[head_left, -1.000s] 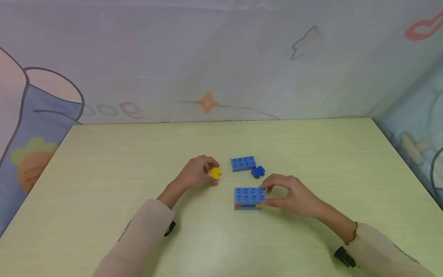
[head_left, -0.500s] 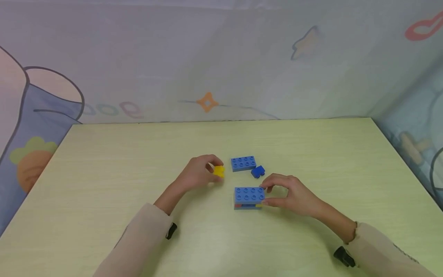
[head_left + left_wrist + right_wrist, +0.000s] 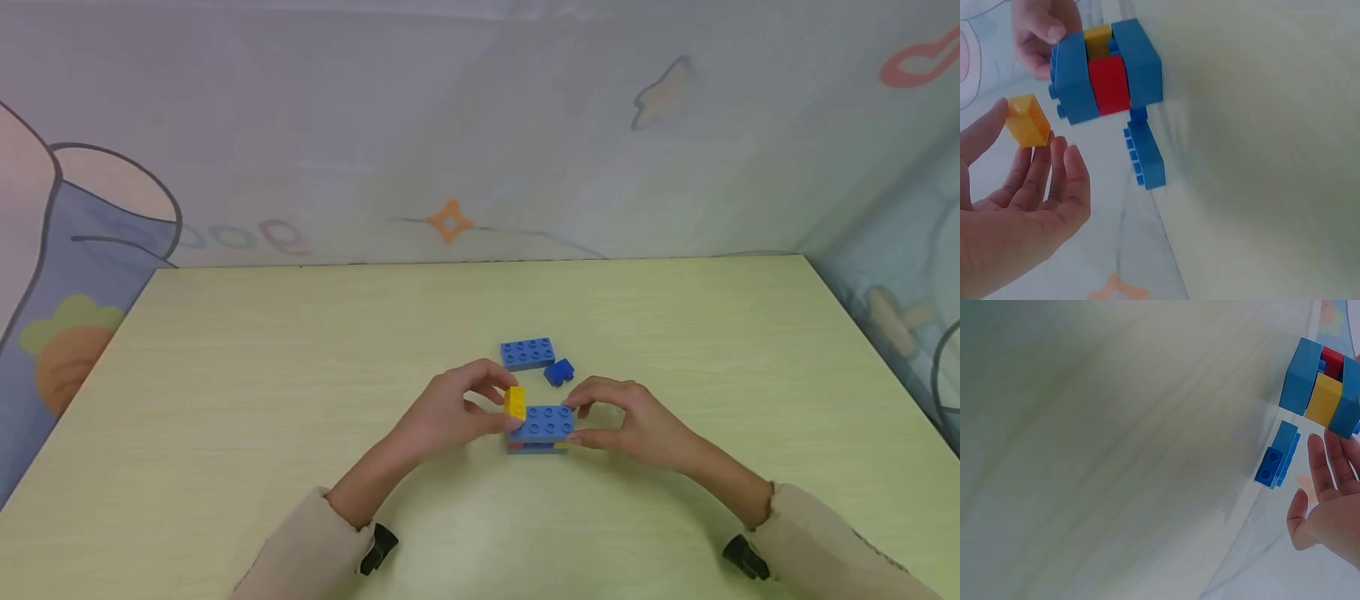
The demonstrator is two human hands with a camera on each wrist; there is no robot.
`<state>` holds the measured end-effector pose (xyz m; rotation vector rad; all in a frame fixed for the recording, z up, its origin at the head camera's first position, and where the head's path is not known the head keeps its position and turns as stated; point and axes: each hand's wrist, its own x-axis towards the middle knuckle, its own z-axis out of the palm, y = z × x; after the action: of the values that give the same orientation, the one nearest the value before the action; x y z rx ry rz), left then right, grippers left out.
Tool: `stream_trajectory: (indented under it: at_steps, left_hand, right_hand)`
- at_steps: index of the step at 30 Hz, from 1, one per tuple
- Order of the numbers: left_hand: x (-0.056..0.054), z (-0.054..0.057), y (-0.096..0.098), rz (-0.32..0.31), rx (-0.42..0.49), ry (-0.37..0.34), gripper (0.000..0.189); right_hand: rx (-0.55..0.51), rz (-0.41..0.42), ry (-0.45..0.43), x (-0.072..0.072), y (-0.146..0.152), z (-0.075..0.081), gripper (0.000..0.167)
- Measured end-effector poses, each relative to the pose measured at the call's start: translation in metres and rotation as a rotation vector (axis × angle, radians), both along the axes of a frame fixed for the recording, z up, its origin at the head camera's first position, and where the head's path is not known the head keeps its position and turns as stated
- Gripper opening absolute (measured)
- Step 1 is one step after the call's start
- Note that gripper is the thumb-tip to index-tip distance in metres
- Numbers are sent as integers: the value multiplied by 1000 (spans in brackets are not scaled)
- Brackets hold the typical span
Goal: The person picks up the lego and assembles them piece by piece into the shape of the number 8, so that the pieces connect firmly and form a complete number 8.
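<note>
My left hand point(image 3: 453, 412) pinches a small yellow brick point(image 3: 514, 402) between thumb and fingers. In the left wrist view that yellow brick point(image 3: 1027, 120) is tilted and apart from the stack, facing its studded side. The brick stack point(image 3: 546, 423) stands on the table, a long blue brick at top and bottom, with a red brick point(image 3: 1109, 85) and another yellow brick point(image 3: 1324, 400) between them. Thumb and index finger of my right hand point(image 3: 637, 423) grip the stack's right end at the upper blue brick. Part of the right hand lies outside the right wrist view.
Behind the stack on the pale table point(image 3: 300, 350) lie a loose long blue brick point(image 3: 527, 354) and a small dark blue brick point(image 3: 559, 372), touching or nearly so. A printed cloth point(image 3: 360, 125) hangs along the table's back edge.
My left hand has moved right and toward me, bringing the yellow brick over the left end of the stack and turning it. The right hand and the stack have stayed put.
</note>
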<state>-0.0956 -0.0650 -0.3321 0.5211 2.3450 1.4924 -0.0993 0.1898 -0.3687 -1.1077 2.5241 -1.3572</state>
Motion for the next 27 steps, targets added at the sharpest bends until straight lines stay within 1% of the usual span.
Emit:
stream_trajectory:
  at_steps: [5,11,15,20,27]
  left_hand:
    - [7,-7,4,25,1,32,34]
    - [11,-11,6,43,-16,27,35]
    - [12,-13,7,45,-24,39,33]
    - [12,-14,7,47,-19,71,31]
    - [13,-14,7,66,-27,82,28]
  right_hand:
    - [-2,0,-1,0,0,0,27]
    - [13,-10,-13,0,0,0,28]
    - [12,-12,-20,0,0,0,28]
    - [10,-10,-19,0,0,0,28]
    - [9,-3,-13,0,-1,2,27]
